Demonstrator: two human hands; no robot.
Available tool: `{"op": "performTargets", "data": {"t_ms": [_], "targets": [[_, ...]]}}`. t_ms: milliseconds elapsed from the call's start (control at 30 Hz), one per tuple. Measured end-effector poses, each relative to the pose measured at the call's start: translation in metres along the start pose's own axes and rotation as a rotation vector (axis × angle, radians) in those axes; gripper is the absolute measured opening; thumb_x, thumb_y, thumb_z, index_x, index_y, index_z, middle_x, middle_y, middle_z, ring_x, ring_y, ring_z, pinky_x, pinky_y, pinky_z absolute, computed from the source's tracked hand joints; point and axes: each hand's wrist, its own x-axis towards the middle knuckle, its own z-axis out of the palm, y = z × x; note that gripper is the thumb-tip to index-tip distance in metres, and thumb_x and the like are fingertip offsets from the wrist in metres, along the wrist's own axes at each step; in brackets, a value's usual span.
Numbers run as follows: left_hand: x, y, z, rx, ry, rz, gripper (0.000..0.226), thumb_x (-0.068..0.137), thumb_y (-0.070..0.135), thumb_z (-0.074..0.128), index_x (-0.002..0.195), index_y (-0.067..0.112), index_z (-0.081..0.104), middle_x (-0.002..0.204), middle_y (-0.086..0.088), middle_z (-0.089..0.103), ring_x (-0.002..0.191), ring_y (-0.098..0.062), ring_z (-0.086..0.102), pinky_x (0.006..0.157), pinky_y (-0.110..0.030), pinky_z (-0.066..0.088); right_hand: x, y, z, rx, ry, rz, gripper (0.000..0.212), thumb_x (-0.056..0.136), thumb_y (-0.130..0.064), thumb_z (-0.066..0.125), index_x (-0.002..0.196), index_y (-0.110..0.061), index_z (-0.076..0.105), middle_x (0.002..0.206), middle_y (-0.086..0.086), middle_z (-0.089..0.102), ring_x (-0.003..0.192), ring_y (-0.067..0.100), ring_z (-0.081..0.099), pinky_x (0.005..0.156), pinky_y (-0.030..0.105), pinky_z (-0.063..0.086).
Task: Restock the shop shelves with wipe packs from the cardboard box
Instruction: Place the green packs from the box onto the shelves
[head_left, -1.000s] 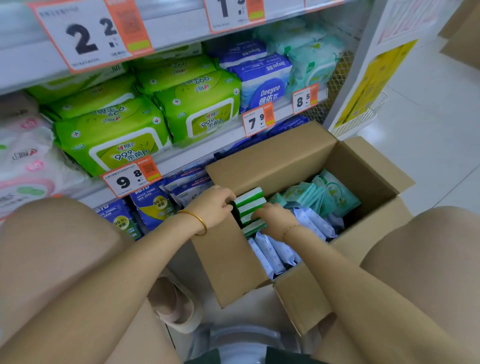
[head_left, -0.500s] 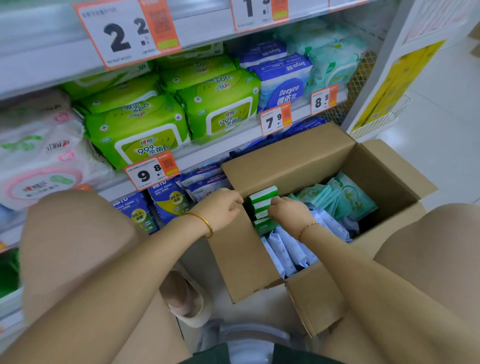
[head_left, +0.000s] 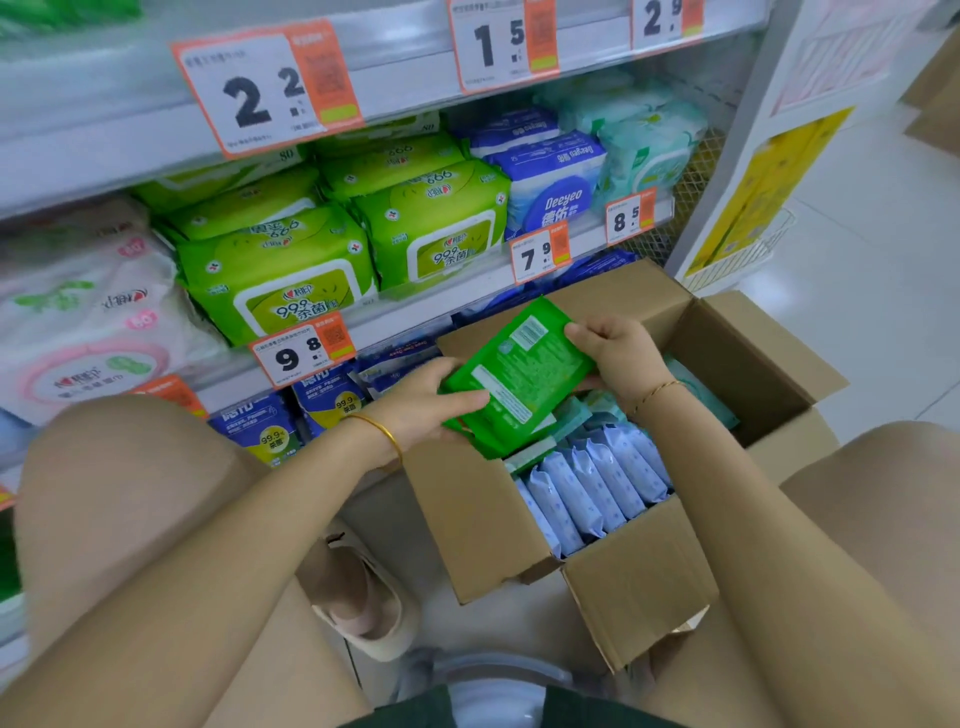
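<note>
Head view: green packs (head_left: 511, 379) pinched flat between left hand (head_left: 426, 402) and right hand (head_left: 618, 353) over box (head_left: 488, 525); stack may slip, splay.

Green wipe packs (head_left: 514, 376), stacked flat, tilted above the open cardboard box (head_left: 613, 587); pale blue wipe packs (head_left: 597, 483) stand upright inside

Shop: shelves (head_left: 415, 312) stocked with wipe packs (head_left: 280, 280), price tags (head_left: 304, 353)

Green pack (head_left: 514, 374) — brown box (head_left: 483, 525) — pale-blue packs (head_left: 597, 483).
</note>
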Motion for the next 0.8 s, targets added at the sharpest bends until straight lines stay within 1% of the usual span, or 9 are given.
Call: {"op": "performTargets", "data": {"t_ms": [100,167,267,333,400,467,533,667,800], "targets": [[-0.015,0.016,-0.01,-0.175,0.082,0.032,0.035,0.091,0.005,0.055,0.121,0.022,0.05,0.106,0.0,0.061,0.077,-0.012,0.067,0.051,-0.024,0.056,0.0,0.001,0.018,-0.102,0.04,-0.073,0.004,0.093,-0.011,0.054,0.093,-0.009,0.057,0.093,0.005,0.056,0.09,0.024,0.058,0.082,0.044,0.055],[-0.027,0.03,-0.021,-0.296,0.132,0.009,0.028,0.091,0.004,0.053,0.112,0.022,0.056,0.095,-0.003,0.065,0.061,-0.012,0.069,0.049,-0.023,0.056,-0.007,-0.007,0.027,-0.179,0.052,-0.234,0.031,0.091,0.0,0.046,0.12,-0.008,0.053,0.113,-0.002,0.052,0.107,0.016,0.053,0.09,0.027,0.046],[-0.049,0.051,-0.042,-0.41,0.226,0.004,0.02,0.091,0.003,0.052,0.098,0.019,0.062,0.083,-0.005,0.068,0.052,-0.014,0.07,0.047,-0.022,0.055,-0.027,-0.034,0.039,-0.028,-0.216,-0.367,0.047,0.079,-0.005,0.04,0.121,-0.011,0.057,0.119,-0.004,0.055,0.111,0.006,0.053,0.094,0.015,0.042],[-0.068,0.066,-0.055,-0.48,0.273,0.031,0.015,0.09,0.005,0.054,0.096,0.016,0.062,0.075,-0.005,0.071,0.053,-0.015,0.07,0.046,-0.021,0.055,-0.037,-0.053,0.048,-0.198,-0.355,-0.505,0.055,0.072,-0.019,0.047,0.127,-0.016,0.054,0.124,-0.007,0.055,0.114,-0.003,0.049,0.098,0.008,0.035],[-0.09,0.082,-0.066,-0.549,0.295,0.052,0.014,0.091,0.008,0.054,0.103,0.012,0.06,0.077,-0.01,0.071,0.054,-0.017,0.071,0.046,-0.022,0.055,-0.041,-0.069,0.064,-0.498,-0.242,-0.752,0.058,0.078,-0.034,0.06,0.131,-0.015,0.049,0.128,-0.001,0.056,0.118,0.011,0.051,0.099,0.021,0.037],[-0.115,0.098,-0.079,-0.58,0.278,0.08,0.017,0.093,0.018,0.052,0.107,0.01,0.057,0.075,-0.015,0.072,0.056,-0.018,0.071,0.049,-0.023,0.057,-0.046,-0.091,0.084,-0.6,-0.045,-0.92,0.052,0.084,-0.037,0.061,0.126,-0.007,0.052,0.108,0.008,0.066,0.098,0.028,0.061,0.082,0.036,0.046],[-0.142,0.113,-0.097,-0.527,0.277,0.121,0.028,0.095,0.037,0.045,0.103,0.013,0.056,0.067,-0.012,0.073,0.054,-0.015,0.07,0.049,-0.022,0.057,-0.058,-0.12,0.103,-0.458,-0.064,-0.944,0.042,0.088,-0.03,0.061,0.12,-0.004,0.051,0.089,-0.002,0.064,0.077,0.021,0.059,0.068,0.031,0.046],[-0.19,0.136,-0.139,-0.28,0.456,0.202,0.042,0.092,0.056,0.035,0.088,0.02,0.056,0.051,0.003,0.061,0.036,-0.006,0.05,0.039,-0.012,0.043,-0.08,-0.181,0.141,-0.119,-0.319,-0.846,0.013,0.09,-0.016,0.058,0.1,-0.018,0.051,0.087,-0.011,0.058,0.074,0.001,0.056,0.059,0.009,0.044],[-0.215,0.144,-0.178,0.02,0.732,0.228,0.029,0.09,0.039,0.055,0.07,0.019,0.048,0.053,0.004,0.045,0.035,-0.004,0.034,0.037,-0.01,0.028,-0.08,-0.245,0.194,0.069,-0.38,-0.794,0.018,0.091,-0.022,0.058,0.104,-0.01,0.056,0.1,0.004,0.067,0.087,0.013,0.065,0.079,0.031,0.053]]}}
